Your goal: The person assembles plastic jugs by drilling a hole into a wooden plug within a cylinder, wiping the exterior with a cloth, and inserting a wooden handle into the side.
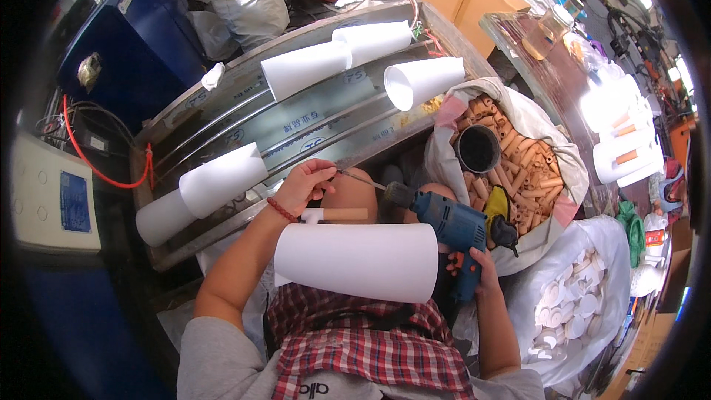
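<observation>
My right hand (483,272) grips the handle of a blue power drill (448,218), which points left across my knees. A long thin bit (364,179) sticks out of its dark chuck. At the bit's tip, my left hand (302,191) has thumb and forefinger pinched together; what lies between them is too small to make out. A large white tapered tube (355,261) lies sideways across my lap, below the drill. Just beyond it, near my left wrist, a tan wooden-looking rod (345,214) with a white end piece is partly hidden.
A metal-sided trough (222,218) with rails holds several white tapered tubes (307,68). On the right stand a sack (566,148) of short tan tubes with a black cup (478,150), and a plastic bag (622,252) of white discs. Blue-and-beige machinery (55,200) flanks the left.
</observation>
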{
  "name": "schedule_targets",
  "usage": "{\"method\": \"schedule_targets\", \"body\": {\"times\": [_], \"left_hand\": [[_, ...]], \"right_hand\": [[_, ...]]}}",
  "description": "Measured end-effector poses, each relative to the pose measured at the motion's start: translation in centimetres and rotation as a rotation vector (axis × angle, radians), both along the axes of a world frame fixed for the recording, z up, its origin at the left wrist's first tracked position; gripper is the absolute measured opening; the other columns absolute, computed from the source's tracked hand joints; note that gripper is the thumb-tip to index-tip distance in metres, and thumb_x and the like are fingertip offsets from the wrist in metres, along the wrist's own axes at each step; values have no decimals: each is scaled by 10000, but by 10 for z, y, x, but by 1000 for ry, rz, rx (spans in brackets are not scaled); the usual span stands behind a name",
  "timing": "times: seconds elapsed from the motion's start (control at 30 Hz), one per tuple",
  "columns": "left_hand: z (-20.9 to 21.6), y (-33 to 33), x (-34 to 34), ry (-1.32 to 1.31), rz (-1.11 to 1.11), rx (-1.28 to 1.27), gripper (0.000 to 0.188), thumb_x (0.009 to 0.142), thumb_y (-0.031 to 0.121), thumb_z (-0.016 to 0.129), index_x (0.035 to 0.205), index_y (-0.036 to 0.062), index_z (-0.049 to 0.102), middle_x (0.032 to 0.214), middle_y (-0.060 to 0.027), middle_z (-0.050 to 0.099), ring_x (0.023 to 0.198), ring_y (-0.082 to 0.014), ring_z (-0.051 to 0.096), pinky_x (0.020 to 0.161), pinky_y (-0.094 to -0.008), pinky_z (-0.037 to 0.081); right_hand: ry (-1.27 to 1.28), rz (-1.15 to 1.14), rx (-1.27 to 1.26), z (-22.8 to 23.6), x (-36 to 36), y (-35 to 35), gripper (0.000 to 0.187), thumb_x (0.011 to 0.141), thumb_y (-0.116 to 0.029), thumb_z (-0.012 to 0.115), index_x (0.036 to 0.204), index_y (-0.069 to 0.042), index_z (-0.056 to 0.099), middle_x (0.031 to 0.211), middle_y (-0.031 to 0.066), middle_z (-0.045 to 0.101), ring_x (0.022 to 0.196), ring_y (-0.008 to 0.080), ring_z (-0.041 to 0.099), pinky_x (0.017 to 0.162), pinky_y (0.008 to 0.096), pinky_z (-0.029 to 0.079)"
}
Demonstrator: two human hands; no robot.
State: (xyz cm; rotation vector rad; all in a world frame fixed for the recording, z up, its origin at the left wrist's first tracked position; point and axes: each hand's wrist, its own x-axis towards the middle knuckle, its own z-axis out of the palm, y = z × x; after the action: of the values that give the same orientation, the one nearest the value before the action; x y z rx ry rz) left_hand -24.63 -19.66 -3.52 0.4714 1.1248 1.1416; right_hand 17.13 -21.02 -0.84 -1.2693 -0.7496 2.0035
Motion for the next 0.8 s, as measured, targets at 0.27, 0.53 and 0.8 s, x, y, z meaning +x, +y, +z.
{"method": "schedule_targets", "body": {"times": [0.27,0.53,0.8], "left_hand": [[3,1,3,127,-5,84,135,874,145,624,960,48,585,876,-61,662,598,-84,585,435,-178,352],[5,2,3,308,-82,140,154,896,139,592,986,14,578,867,-67,668,601,-78,598,432,-170,357],[28,-24,14,1116,-226,209,458,743,323,745,1023,10,563,924,-123,624,765,-198,611,667,-328,492]], "right_hand": [[19,26,-6,-3,4,2,509,780,-290,668,1122,49,503,913,207,644,742,293,669,602,347,560],[65,57,-46,-1,7,4,515,798,-249,654,1174,48,465,966,220,635,805,321,662,641,380,559],[88,36,-49,-4,8,2,503,793,-240,648,1166,48,474,980,222,634,808,320,661,641,383,555]]}}
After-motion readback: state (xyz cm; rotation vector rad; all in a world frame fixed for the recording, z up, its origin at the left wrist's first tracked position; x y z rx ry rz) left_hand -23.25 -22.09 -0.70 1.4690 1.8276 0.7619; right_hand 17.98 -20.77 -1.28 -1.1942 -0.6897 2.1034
